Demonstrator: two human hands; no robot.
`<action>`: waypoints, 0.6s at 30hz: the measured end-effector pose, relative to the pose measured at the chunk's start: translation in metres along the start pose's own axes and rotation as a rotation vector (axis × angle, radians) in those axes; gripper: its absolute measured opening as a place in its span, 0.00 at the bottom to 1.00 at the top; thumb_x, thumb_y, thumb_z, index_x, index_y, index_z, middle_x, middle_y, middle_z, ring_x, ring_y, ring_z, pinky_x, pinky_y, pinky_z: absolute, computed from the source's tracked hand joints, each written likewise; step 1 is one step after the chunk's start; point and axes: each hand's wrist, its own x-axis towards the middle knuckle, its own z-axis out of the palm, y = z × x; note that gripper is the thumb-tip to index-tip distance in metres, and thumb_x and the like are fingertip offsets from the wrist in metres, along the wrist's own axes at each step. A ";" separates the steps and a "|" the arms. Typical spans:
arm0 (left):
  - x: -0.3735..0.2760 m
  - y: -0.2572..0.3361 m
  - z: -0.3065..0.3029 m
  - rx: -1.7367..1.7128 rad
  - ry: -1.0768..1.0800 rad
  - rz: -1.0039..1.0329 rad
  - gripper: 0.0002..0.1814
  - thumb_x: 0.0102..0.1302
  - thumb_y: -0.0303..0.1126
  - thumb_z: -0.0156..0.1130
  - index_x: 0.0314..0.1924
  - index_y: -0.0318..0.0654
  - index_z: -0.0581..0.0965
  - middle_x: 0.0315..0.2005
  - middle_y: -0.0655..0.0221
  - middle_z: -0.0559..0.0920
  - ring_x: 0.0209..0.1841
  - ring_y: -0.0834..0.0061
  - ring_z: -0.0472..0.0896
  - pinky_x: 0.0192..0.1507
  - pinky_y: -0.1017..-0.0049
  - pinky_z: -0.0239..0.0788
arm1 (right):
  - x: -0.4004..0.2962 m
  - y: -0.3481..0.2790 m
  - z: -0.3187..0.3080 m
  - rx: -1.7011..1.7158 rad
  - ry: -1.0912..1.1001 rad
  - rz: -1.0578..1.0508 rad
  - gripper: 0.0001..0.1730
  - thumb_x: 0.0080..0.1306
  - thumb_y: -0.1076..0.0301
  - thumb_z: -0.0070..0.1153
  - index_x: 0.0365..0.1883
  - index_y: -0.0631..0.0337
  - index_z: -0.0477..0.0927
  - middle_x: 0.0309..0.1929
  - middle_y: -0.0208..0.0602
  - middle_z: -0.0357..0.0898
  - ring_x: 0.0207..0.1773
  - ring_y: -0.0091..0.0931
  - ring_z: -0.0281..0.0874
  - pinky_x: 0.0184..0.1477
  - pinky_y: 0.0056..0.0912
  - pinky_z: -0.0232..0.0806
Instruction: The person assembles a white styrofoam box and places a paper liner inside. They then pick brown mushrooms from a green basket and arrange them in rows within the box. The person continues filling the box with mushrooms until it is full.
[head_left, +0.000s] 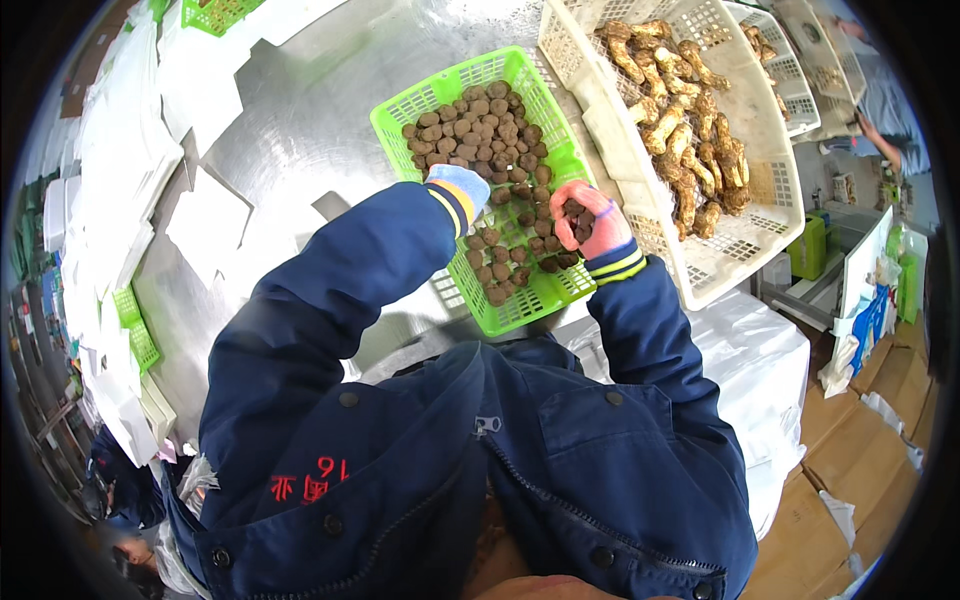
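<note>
A green plastic basket (517, 319) with openwork sides stands on the metal table before me. Many round brown lumps that look like truffles (480, 127) lie in it, packed close at the far end and looser at the near end. My right hand (598, 225), in a pink-orange glove, curls around several of these lumps (576, 217) at the basket's right side. My left hand (463, 191), in a light blue glove with an orange cuff, reaches over the basket's left edge. Its fingers are hidden from view, so I cannot tell whether they hold anything.
At the right stands a large white plastic crate (750, 202) holding long brown-and-cream mushrooms (675, 120); further crates lie beyond it. White foam sheets (208, 214) lie on the metal table (315, 112) at the left. Other people (892, 142) are at the far right and lower left.
</note>
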 end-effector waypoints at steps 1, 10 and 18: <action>0.003 0.000 0.000 -0.048 0.011 -0.018 0.09 0.55 0.33 0.57 0.34 0.43 0.82 0.30 0.65 0.83 0.36 0.64 0.82 0.31 0.61 0.70 | 0.005 -0.001 0.000 -0.076 0.054 0.067 0.14 0.62 0.60 0.49 0.29 0.63 0.75 0.18 0.31 0.68 0.13 0.21 0.63 0.15 0.21 0.53; -0.011 -0.009 -0.014 -0.347 0.070 -0.059 0.14 0.52 0.43 0.58 0.34 0.44 0.82 0.29 0.60 0.82 0.34 0.58 0.80 0.38 0.68 0.72 | 0.084 0.016 0.022 -1.796 0.088 -0.596 0.21 0.57 0.72 0.48 0.50 0.45 0.75 0.33 0.42 0.76 0.39 0.37 0.76 0.40 0.35 0.69; -0.112 -0.105 0.010 -2.067 0.410 0.435 0.22 0.62 0.38 0.50 0.54 0.35 0.69 0.20 0.67 0.72 0.19 0.78 0.68 0.21 0.83 0.57 | 0.063 0.013 0.032 -1.929 0.210 -0.176 0.17 0.58 0.70 0.46 0.48 0.55 0.69 0.38 0.42 0.77 0.39 0.40 0.77 0.39 0.43 0.69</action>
